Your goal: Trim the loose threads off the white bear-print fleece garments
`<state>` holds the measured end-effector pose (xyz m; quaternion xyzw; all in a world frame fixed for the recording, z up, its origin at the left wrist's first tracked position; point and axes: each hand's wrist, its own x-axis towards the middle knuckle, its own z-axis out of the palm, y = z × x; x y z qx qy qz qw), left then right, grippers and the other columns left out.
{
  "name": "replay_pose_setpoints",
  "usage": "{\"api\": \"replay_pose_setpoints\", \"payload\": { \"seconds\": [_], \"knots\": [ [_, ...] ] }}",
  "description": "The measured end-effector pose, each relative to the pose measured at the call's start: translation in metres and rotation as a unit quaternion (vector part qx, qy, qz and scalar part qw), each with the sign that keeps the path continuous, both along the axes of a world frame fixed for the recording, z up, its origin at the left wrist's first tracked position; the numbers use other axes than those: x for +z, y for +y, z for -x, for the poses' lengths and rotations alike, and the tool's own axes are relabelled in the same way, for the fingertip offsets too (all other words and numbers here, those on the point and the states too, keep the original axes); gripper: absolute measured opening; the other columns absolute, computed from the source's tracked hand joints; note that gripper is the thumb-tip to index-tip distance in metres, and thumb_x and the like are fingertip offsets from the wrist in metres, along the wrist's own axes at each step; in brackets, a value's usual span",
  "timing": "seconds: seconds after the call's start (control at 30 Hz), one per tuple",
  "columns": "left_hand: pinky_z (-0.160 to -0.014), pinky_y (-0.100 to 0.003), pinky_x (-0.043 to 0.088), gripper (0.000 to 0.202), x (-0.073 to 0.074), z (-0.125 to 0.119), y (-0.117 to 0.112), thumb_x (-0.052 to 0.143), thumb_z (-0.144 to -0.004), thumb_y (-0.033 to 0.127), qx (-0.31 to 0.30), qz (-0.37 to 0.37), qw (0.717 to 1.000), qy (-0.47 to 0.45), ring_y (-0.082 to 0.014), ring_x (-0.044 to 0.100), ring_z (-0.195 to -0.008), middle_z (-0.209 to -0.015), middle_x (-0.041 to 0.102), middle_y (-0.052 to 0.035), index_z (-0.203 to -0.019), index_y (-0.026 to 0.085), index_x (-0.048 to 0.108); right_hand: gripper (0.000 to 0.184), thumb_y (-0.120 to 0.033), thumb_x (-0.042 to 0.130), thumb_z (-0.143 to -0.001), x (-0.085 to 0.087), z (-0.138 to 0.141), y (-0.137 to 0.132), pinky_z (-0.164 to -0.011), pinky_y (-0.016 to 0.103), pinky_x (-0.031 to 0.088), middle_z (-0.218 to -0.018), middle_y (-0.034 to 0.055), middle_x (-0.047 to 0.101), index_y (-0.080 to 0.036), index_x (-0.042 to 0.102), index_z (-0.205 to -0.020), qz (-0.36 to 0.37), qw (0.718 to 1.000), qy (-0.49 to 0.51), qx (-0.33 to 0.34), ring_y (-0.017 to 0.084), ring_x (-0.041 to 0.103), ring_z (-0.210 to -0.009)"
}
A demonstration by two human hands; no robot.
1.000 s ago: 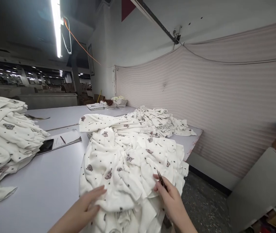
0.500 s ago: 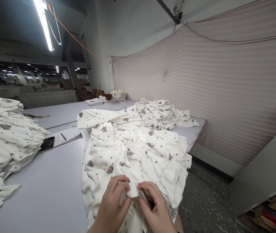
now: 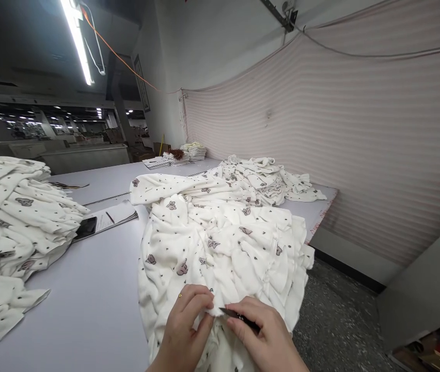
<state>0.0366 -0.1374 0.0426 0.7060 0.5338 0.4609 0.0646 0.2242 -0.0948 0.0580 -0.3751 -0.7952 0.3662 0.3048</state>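
Pinching a fold of the printed garment [image 3: 220,248] at the table's [image 3: 80,305] near edge, left hand [image 3: 183,330] clamped on cloth — right hand [image 3: 266,338] closed around small snips [image 3: 237,316], tips at the fold. Judged mid-job: a stack [image 3: 14,227] lies at far left, a loose heap [image 3: 266,181] waits beyond.

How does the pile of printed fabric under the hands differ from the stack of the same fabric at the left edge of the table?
The pile under the hands lies loose and rumpled, spilling over the table's near edge; the left stack is layered in folds and sits higher. The left hand pinches the loose pile and the right hand holds a small dark tool against it; the left stack lies untouched. Both are white cloth with a small dark print, on one grey table.
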Motion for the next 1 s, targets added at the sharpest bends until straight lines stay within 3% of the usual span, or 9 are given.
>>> {"api": "replay_pose_setpoints", "payload": {
  "seconds": [0.2, 0.3, 0.37, 0.47, 0.57, 0.63, 0.8, 0.93, 1.0],
  "knots": [
    [-0.077, -0.031, 0.048, 0.021, 0.001, 0.007, 0.003, 0.051, -0.075, 0.002, 0.002, -0.031, 0.999, 0.009, -0.0208, 0.057, -0.090, -0.092, 0.061, -0.0051, -0.080, 0.022, 0.055, 0.024, -0.034, 0.059, -0.084, -0.004, 0.006, -0.002, -0.072, 0.026, 0.049, -0.093, 0.0047, 0.070, -0.026, 0.071, -0.104, 0.030, 0.997, 0.035, -0.061, 0.022, 0.065, -0.085],
    [-0.074, -0.029, 0.046, 0.011, 0.008, 0.008, 0.005, 0.058, -0.077, 0.011, -0.005, 0.057, 0.994, -0.092, -0.0197, 0.057, -0.082, -0.084, 0.062, -0.0027, -0.077, 0.022, 0.058, 0.024, -0.025, 0.065, -0.077, -0.012, 0.015, 0.000, -0.068, 0.025, 0.046, -0.092, 0.0029, 0.067, -0.024, 0.067, -0.100, 0.004, 0.994, 0.060, -0.092, 0.021, 0.063, -0.082],
    [-0.066, -0.026, 0.045, 0.005, 0.014, 0.005, 0.006, 0.062, -0.080, 0.025, -0.024, 0.189, 0.957, -0.219, -0.0169, 0.056, -0.072, -0.077, 0.061, -0.0005, -0.084, 0.022, 0.061, 0.010, -0.017, 0.058, -0.078, -0.017, 0.023, 0.006, -0.060, 0.023, 0.043, -0.078, 0.0004, 0.064, -0.022, 0.064, -0.084, -0.010, 0.992, 0.067, -0.107, 0.018, 0.060, -0.070],
    [-0.063, -0.023, 0.044, 0.023, 0.018, 0.000, 0.006, 0.067, -0.077, 0.040, -0.064, 0.329, 0.854, -0.397, -0.0150, 0.055, -0.070, -0.073, 0.062, 0.0005, -0.088, 0.020, 0.065, 0.009, -0.014, 0.052, -0.081, -0.021, 0.030, 0.017, -0.054, 0.022, 0.039, -0.068, -0.0013, 0.060, -0.021, 0.057, -0.077, 0.004, 0.986, 0.087, -0.145, 0.016, 0.057, -0.063],
    [-0.062, -0.023, 0.043, 0.031, 0.013, -0.003, 0.008, 0.075, -0.069, 0.045, -0.070, 0.354, 0.783, -0.506, -0.0134, 0.055, -0.066, -0.069, 0.062, 0.0011, -0.081, 0.018, 0.064, 0.007, -0.017, 0.055, -0.082, -0.023, 0.029, 0.019, -0.059, 0.023, 0.043, -0.076, -0.0001, 0.064, -0.021, 0.060, -0.084, 0.016, 0.984, 0.128, -0.123, 0.018, 0.060, -0.070],
    [-0.062, -0.024, 0.043, 0.035, 0.009, -0.005, 0.010, 0.077, -0.066, 0.046, -0.067, 0.349, 0.768, -0.532, -0.0139, 0.056, -0.066, -0.070, 0.063, 0.0006, -0.083, 0.018, 0.063, 0.013, -0.019, 0.058, -0.081, -0.024, 0.026, 0.016, -0.065, 0.023, 0.046, -0.084, 0.0011, 0.067, -0.023, 0.063, -0.092, 0.002, 0.982, 0.167, -0.092, 0.018, 0.063, -0.076],
    [-0.067, -0.024, 0.041, 0.033, 0.009, -0.009, 0.010, 0.071, -0.071, 0.050, -0.063, 0.315, 0.839, -0.440, -0.0152, 0.053, -0.072, -0.071, 0.061, 0.0002, -0.078, 0.018, 0.065, 0.021, -0.012, 0.054, -0.080, -0.028, 0.026, 0.007, -0.070, 0.022, 0.046, -0.087, 0.0012, 0.068, -0.023, 0.065, -0.094, -0.079, 0.983, 0.162, -0.032, 0.017, 0.064, -0.080],
    [-0.059, -0.023, 0.035, 0.033, 0.007, -0.011, 0.005, 0.066, -0.074, 0.050, -0.025, 0.302, 0.902, -0.307, -0.0131, 0.044, -0.062, -0.064, 0.054, 0.0018, -0.084, 0.019, 0.069, 0.009, -0.020, 0.047, -0.087, -0.029, 0.031, 0.006, -0.056, 0.021, 0.042, -0.067, -0.0020, 0.060, -0.021, 0.056, -0.086, -0.057, 0.983, 0.154, -0.079, 0.013, 0.057, -0.058],
    [-0.058, -0.024, 0.035, 0.034, 0.003, -0.011, 0.003, 0.065, -0.075, 0.051, -0.014, 0.284, 0.918, -0.276, -0.0132, 0.043, -0.062, -0.065, 0.054, 0.0010, -0.084, 0.019, 0.070, 0.014, -0.028, 0.045, -0.091, -0.026, 0.032, 0.006, -0.054, 0.021, 0.041, -0.065, -0.0022, 0.057, -0.021, 0.054, -0.083, -0.027, 0.984, 0.154, -0.088, 0.013, 0.055, -0.056]
  ]
}}
